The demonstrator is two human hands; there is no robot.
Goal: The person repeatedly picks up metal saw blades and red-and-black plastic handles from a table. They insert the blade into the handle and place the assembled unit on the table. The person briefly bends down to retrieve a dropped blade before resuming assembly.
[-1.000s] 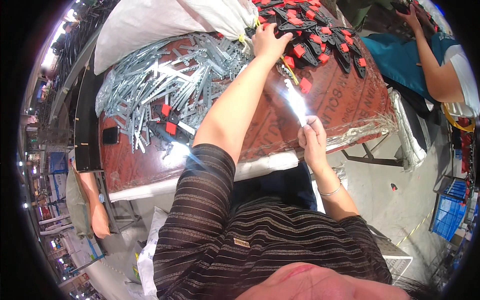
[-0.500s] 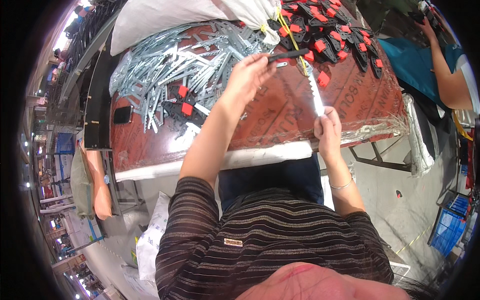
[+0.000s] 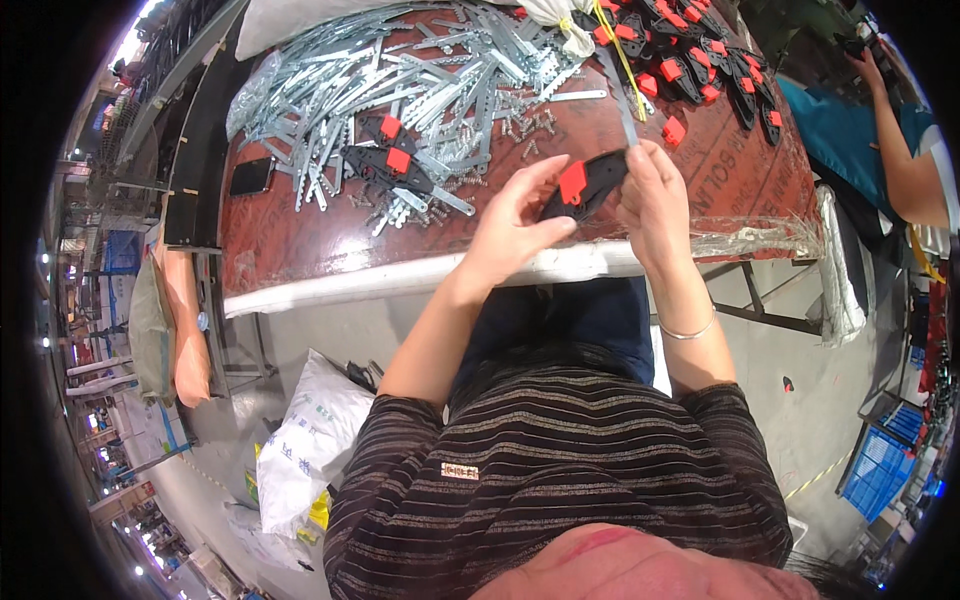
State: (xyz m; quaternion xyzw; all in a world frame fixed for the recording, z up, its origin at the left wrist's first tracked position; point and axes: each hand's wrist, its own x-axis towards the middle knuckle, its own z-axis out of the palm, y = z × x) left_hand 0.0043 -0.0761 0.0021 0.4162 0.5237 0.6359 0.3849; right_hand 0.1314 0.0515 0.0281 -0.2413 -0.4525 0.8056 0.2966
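My right hand (image 3: 655, 205) is closed around the lower end of a flat, notched metal strip (image 3: 614, 95), which points away over the table. Right beside those fingers is a black plastic part (image 3: 602, 186) with a red clip (image 3: 572, 183) on it. Its right end meets my right hand; whether that hand grips it too is hidden. My left hand (image 3: 510, 225) curves around the part's left end, thumb and fingers apart. Above the hands lie a loose red clip (image 3: 674, 131) and small metal springs (image 3: 525, 125).
Metal strips (image 3: 380, 90) are heaped on the red-brown table (image 3: 330, 255), with several black parts (image 3: 385, 168) among them. A phone (image 3: 251, 177) lies at the left. More black-and-red parts (image 3: 700, 60) are piled far right, beside a tied white sack (image 3: 300, 25). Another person's arm (image 3: 900, 150) shows at right.
My left hand has come nearer with the black part, and its fingers have spread. The red clip on the part now shows. My right hand has moved up slightly, still holding the strip.
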